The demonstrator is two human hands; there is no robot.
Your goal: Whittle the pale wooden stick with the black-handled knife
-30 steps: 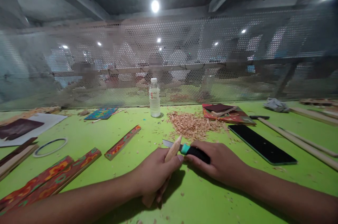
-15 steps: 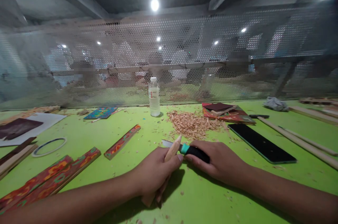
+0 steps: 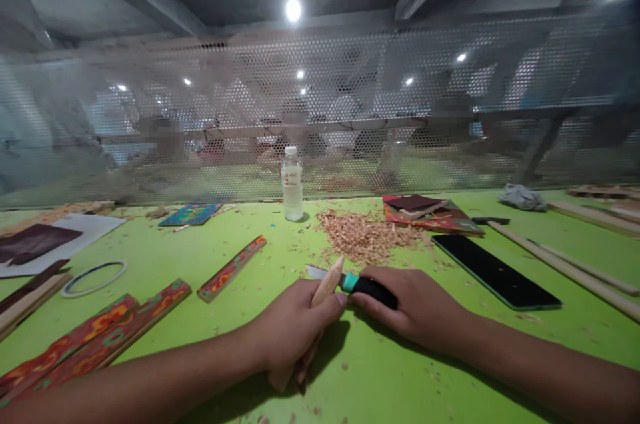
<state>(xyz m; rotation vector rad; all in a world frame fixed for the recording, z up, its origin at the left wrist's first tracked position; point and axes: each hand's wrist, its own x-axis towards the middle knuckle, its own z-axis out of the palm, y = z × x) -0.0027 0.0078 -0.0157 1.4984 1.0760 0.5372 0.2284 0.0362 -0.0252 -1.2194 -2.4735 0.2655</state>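
Left hand (image 3: 300, 324), lower centre: closed round a pale wooden stick (image 3: 327, 287), thumb laid along its near side. Right hand (image 3: 410, 301), just right of centre: wrapped on the black handle of a knife (image 3: 356, 283) with a teal collar. The two hands are near each other; whether left thumb and right fingers touch, cannot tell.

Key relation: stick's long axis runs from lower left to upper right, tapered tip uppermost and clear of the left fist. Knife lies across it, blade (image 3: 316, 271) towards the left of the frame, handle towards the right. Blade passes behind the stick a little below the tip, its end showing on the left side. Contact of edge and wood: cannot tell. Left hand is the nearer to the stick's body; right hand sits to the right of the tip. Stick's lower end not clear under the fist.

Surroundings: heap of shavings (image 3: 363, 235) beyond the tip, bottle (image 3: 293, 189) upright at upper centre, phone (image 3: 497, 273) flat at right, painted strip (image 3: 233, 269) left of the hands, all on a green table (image 3: 400, 384)
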